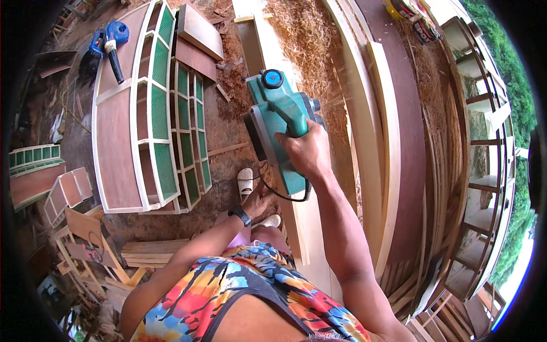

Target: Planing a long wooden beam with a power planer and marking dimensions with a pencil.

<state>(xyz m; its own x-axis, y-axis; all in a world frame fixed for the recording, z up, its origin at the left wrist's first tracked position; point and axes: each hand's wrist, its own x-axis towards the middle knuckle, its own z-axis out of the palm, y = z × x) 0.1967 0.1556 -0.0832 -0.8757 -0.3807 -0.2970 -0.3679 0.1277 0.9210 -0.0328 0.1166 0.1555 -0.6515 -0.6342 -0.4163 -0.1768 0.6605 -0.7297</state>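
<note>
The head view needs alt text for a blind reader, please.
A person's right hand grips a green power planer over a pale board, the left hand near its black cord. Wood shavings and mesh-fronted frames lie nearby.

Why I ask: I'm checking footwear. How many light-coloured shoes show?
2: one shoe above the left hand in the picture, the other shoe just below it. More may be hidden.

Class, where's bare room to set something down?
Middle of the dark brown board, between pale planks and thin wood strips; some floor between the mesh-fronted cabinets and left shoe. Crowded: around the electric planer, right hand gripping it, wood shavings beyond.
</note>
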